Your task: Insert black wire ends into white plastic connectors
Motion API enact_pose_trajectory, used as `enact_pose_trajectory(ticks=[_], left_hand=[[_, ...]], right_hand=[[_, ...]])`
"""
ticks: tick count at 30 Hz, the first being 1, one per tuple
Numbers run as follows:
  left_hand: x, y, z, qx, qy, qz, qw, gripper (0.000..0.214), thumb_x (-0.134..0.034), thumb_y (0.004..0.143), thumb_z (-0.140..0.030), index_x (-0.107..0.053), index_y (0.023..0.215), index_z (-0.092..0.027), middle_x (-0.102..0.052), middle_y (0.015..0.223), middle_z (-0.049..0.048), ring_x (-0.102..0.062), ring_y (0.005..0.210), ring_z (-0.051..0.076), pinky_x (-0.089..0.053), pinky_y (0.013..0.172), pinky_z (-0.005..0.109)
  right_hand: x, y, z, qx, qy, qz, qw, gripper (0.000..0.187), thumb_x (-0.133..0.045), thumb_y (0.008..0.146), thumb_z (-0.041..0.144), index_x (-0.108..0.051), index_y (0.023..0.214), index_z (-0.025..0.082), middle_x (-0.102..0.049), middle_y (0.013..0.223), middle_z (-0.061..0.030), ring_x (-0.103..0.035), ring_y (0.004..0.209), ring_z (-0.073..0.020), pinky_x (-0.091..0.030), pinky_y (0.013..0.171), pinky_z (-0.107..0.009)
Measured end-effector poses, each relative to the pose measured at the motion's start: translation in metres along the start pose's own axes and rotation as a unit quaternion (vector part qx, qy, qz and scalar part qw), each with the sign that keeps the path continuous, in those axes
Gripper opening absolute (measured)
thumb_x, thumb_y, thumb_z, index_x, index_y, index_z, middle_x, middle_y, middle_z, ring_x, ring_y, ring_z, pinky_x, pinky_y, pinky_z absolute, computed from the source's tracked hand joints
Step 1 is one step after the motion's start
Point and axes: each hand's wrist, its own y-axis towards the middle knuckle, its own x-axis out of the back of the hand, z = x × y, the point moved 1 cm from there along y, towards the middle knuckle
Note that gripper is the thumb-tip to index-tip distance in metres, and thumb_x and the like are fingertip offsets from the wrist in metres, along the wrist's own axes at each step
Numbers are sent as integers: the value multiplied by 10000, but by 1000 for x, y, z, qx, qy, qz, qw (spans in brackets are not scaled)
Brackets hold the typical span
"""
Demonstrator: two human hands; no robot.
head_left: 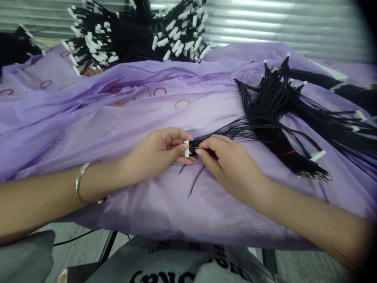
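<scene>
My left hand (165,147) pinches a small white connector (186,149) between thumb and fingers. Several thin black wires (203,138) run out of the connector's right side. Close beside it, my right hand (224,151) is closed in a pinch, its fingertips on a black wire near the connector; the wire's tip is hidden. Two loose wire ends (194,182) hang below the hands over the purple sheet. The wires lead right to a black wire bundle (273,122), whose lower part is tied with a red band and ends in bare metal terminals.
A purple plastic sheet (118,118) covers the table, with rubber bands (182,104) on or under it. At the back lies a large pile of black harnesses (129,35) with white connectors. More black cables (332,118) lie to the right. Window blinds (265,23) stand behind.
</scene>
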Motion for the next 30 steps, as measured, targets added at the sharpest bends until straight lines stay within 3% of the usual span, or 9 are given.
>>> enact_pose_trajectory(ticks=[7,17,24,30], left_hand=[[2,-1,0,9,-1,9,1000,92,-545,824,-83,-584,891,-133,-666,732,-42,-700,710,100,-565,697,161],[0,-2,2,-16,12,1,1000,93,-564,821,-137,-575,914,-136,-695,848,-12,-697,755,113,-575,753,216],[3,-2,2,-9,-6,19,1000,131,-593,828,-174,-599,954,-137,-701,856,-3,-682,798,108,-564,796,227],[7,-6,-2,-25,-37,44,998,263,-685,765,-149,-651,1025,-177,-710,898,-6,-671,840,106,-567,804,232]], right_hand=[[4,0,-4,18,48,6,999,95,-581,824,92,-569,748,148,-560,748,-6,-503,717,-132,-355,622,-251],[0,1,-2,9,6,33,999,120,-497,892,128,-583,812,105,-570,816,-54,-508,813,-178,-388,720,-302],[-1,4,0,16,31,6,999,125,-514,874,97,-563,760,108,-561,787,-41,-492,780,-154,-365,685,-272],[16,0,-6,61,140,-43,987,98,-569,836,74,-606,766,132,-564,742,13,-491,705,-93,-349,616,-204]])
